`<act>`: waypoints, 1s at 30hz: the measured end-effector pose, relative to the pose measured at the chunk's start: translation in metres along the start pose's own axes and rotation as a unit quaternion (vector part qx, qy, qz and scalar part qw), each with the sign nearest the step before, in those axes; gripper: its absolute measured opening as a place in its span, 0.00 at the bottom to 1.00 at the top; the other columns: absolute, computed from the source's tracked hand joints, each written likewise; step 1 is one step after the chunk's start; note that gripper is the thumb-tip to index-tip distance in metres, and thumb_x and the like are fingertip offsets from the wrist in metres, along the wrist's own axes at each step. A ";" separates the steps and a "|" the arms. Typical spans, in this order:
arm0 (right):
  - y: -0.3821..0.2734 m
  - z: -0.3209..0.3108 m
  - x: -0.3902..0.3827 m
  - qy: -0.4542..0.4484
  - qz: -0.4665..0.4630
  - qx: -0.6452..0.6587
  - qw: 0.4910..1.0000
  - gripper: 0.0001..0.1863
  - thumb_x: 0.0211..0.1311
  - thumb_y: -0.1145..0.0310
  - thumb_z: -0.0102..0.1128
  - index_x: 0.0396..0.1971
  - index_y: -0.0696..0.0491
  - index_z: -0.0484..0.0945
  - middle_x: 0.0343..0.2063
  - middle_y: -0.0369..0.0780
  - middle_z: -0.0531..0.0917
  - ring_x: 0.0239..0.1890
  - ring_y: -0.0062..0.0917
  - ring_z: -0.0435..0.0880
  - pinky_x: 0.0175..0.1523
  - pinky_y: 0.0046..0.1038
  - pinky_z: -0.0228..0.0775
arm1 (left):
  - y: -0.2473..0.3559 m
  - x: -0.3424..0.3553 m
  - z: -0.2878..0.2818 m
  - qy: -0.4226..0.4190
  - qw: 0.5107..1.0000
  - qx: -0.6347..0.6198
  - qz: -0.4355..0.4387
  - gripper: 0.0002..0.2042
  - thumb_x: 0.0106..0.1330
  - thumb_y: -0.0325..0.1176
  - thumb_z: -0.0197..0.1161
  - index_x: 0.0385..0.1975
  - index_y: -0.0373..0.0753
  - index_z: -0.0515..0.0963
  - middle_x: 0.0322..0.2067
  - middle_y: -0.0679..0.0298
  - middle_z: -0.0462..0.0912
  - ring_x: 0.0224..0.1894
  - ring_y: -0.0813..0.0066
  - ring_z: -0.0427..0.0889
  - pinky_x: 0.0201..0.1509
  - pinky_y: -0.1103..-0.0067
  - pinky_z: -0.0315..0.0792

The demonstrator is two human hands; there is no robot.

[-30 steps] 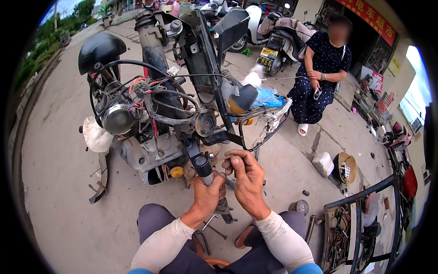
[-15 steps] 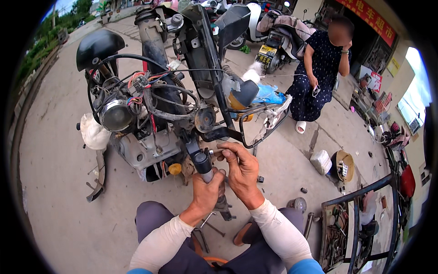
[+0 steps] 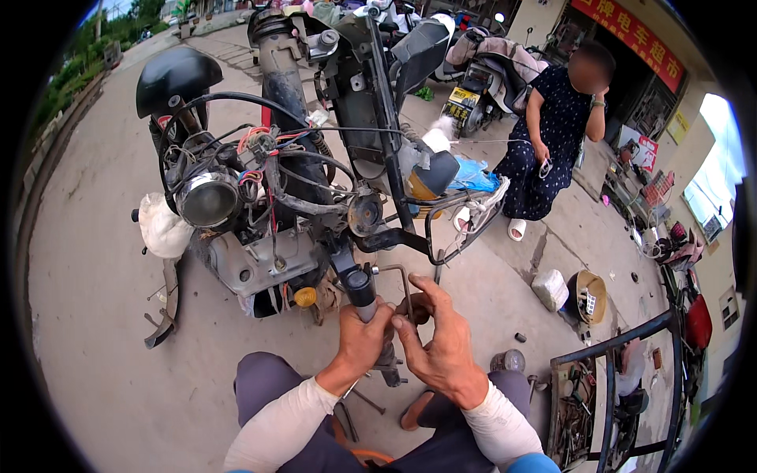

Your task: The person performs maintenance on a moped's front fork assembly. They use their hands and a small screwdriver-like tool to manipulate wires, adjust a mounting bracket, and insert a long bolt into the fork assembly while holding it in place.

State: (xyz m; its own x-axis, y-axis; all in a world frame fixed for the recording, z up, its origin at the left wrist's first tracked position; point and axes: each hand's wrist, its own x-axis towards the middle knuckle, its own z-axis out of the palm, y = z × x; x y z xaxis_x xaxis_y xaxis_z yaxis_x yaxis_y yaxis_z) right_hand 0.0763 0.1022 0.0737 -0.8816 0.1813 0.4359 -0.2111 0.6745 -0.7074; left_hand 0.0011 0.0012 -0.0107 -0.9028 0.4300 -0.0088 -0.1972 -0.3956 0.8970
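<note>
My left hand (image 3: 359, 343) is wrapped round a grey fork leg (image 3: 366, 312), just below its black collar (image 3: 359, 287). The leg runs down between my knees from a partly stripped scooter (image 3: 288, 256). To the right of the collar, my right hand (image 3: 441, 347) pinches the long arm of an L-shaped hex key (image 3: 407, 277) between thumb and fingers. The key's short arm reaches left to the side of the clamp by the collar; whether its tip sits in a bolt is too small to tell.
Loose tools (image 3: 364, 400) lie on the ground below the fork leg. A metal frame (image 3: 611, 347) with a tool tray (image 3: 579, 410) stands at the right. A seated person (image 3: 544, 142) is beyond the scooter. A tan helmet-like bowl (image 3: 597, 296) lies near a white block (image 3: 550, 290).
My right hand has moved down and right, from the side of the clamp to the hex key's long arm, which now shows clearly. My left hand keeps its grip on the fork leg.
</note>
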 end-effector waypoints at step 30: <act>0.004 -0.014 0.032 0.037 0.111 0.274 0.954 0.13 0.74 0.67 0.56 0.47 0.63 0.75 0.34 0.43 0.85 0.33 0.21 0.83 0.39 0.22 0.74 | 0.002 0.000 0.006 0.008 0.997 -0.067 -0.040 0.10 0.67 0.28 0.59 0.22 0.38 0.69 0.14 0.68 0.69 0.12 0.82 0.65 0.15 0.82 0.58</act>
State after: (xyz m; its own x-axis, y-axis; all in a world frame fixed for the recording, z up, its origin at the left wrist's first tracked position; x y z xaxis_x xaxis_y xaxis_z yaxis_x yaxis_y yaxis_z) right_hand 0.0534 0.1202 0.0927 -0.9026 0.3393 0.2651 -0.2299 0.1408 -0.9630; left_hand 0.0032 0.0053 -0.0061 -0.8880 0.4516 -0.0865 -0.3176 -0.4663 0.8256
